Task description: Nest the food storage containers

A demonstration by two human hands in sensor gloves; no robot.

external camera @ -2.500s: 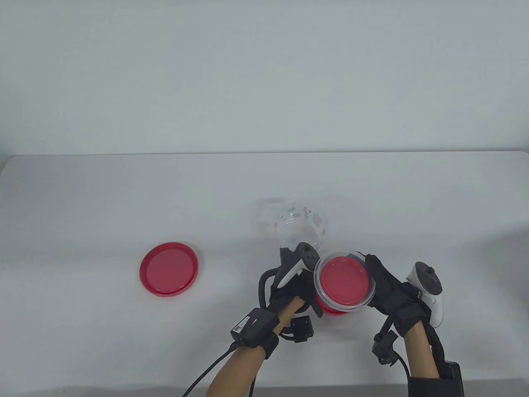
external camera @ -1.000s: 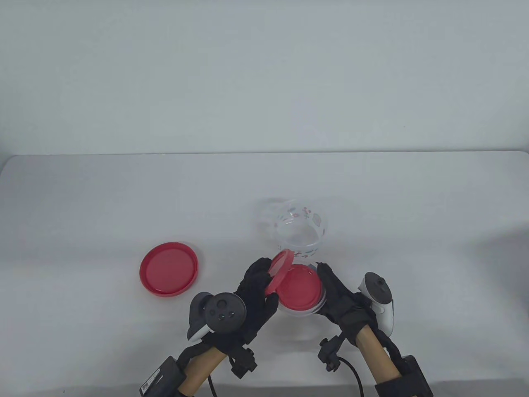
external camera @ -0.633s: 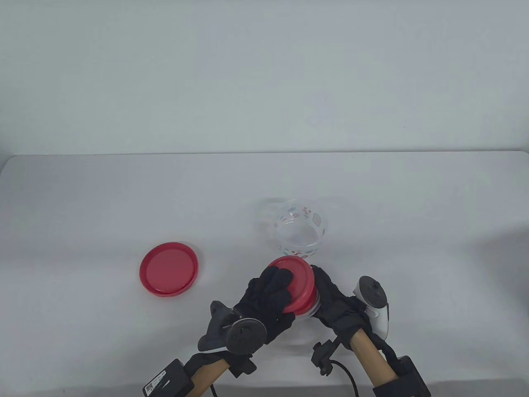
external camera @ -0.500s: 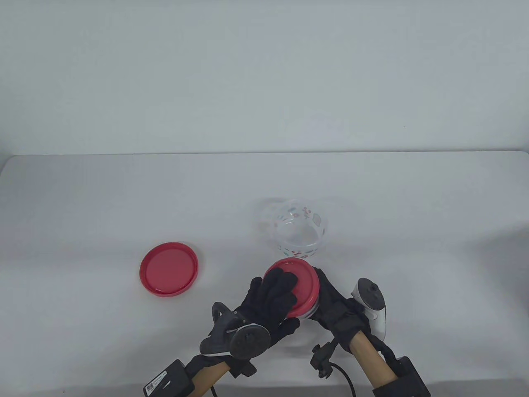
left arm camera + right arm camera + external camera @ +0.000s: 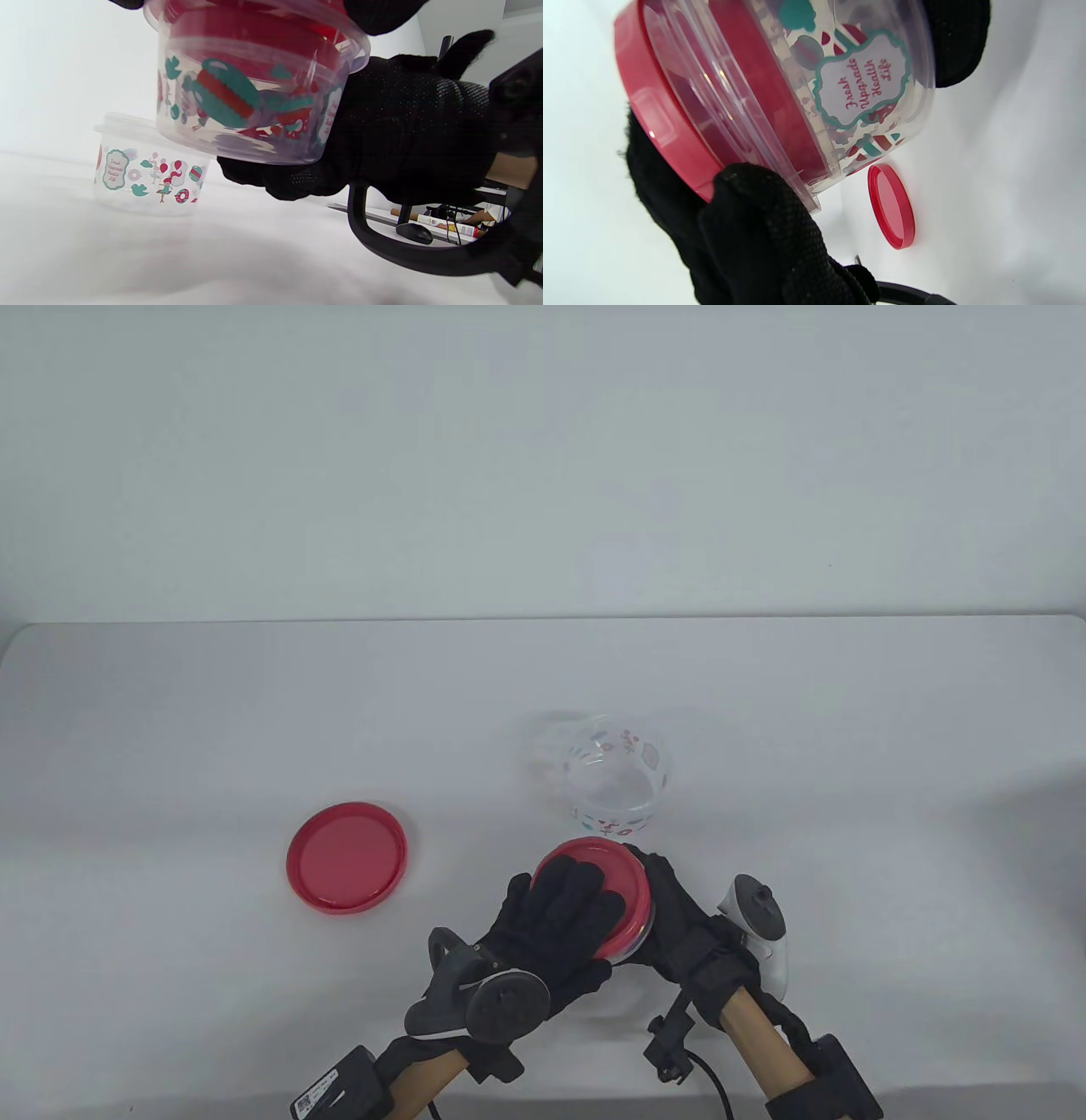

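My right hand (image 5: 679,912) grips a clear printed container (image 5: 254,97) from the side and holds it tilted above the table. A red lid (image 5: 629,884) sits on its rim, and another red piece shows inside through the wall (image 5: 780,106). My left hand (image 5: 567,899) lies flat on top of this lid and presses on it. In the right wrist view my right hand's fingers (image 5: 755,220) wrap the container's rim. A second clear printed container (image 5: 618,785) stands open on the table just behind, and it also shows in the left wrist view (image 5: 144,169).
A loose red lid (image 5: 346,869) lies flat on the white table (image 5: 170,729) to the left of my hands, and it also shows in the right wrist view (image 5: 891,205). The table's back edge meets a pale wall.
My left hand brought a red lid over the held container, laid it on the rim and now presses flat on it. The right hand lowered the container slightly toward me.
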